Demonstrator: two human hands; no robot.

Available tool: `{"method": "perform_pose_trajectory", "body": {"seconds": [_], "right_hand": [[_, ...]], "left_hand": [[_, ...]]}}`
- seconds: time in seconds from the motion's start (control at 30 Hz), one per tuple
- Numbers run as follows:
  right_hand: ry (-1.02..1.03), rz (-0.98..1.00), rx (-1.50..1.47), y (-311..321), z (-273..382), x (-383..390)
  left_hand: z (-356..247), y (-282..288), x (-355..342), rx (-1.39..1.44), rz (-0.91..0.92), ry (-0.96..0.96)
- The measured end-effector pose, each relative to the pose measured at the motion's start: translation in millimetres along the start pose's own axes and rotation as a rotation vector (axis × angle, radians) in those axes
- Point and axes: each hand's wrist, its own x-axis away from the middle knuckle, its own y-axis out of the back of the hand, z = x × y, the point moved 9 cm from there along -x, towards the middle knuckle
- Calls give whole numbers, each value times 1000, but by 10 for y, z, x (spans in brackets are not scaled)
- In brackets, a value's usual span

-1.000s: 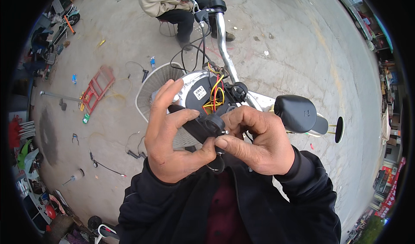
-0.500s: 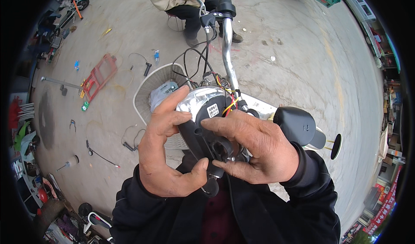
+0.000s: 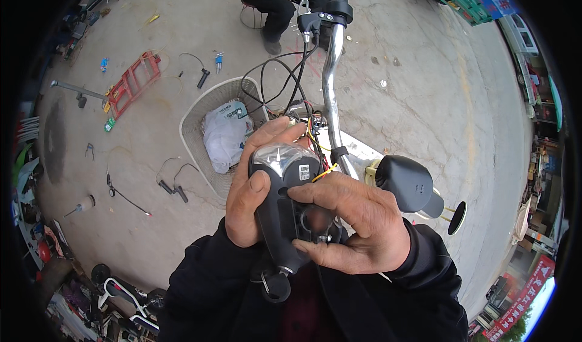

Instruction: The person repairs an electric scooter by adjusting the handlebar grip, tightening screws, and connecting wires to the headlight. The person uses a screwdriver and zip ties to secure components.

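Observation:
A black headlight unit (image 3: pixel 277 218) with a clear lens and a small white label is held in front of my chest. My left hand (image 3: pixel 248 202) is closed round its left side, thumb on the black casing and fingers behind the lens. Thumb and index finger of my right hand (image 3: pixel 370 221) grip its right side, around a round black clamp (image 3: pixel 316 219). A key with a black head (image 3: pixel 277 287) sits in the unit's lower end. Yellow and red wires (image 3: pixel 324 173) run beside the unit toward the handlebar.
Beyond my hands rises a chrome handlebar (image 3: pixel 330 81) with black cables. A pale basket (image 3: pixel 191 121) holds a white plastic bag (image 3: pixel 224 136). At right is a black seat (image 3: pixel 403 183). Tools and a red frame (image 3: pixel 136 81) lie on the ground; a person (image 3: pixel 273 9) sits ahead.
The headlight unit has turned more upright and its key now shows fully. My left thumb has moved from its lower end up onto the casing. The view has shifted.

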Motion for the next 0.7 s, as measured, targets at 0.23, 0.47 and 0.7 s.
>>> {"method": "perform_pose_trajectory", "body": {"seconds": [0.23, 0.47, 0.7], "right_hand": [[29, 34, 287, -195, 181, -3], [187, 42, 550, -293, 391, -47], [103, 219, 562, -377, 356, -49]], "left_hand": [[-246, 132, 141, -109, -19, 195], [-264, 125, 213, -170, 43, 316], [-166, 121, 329, -225, 165, 408]]}}
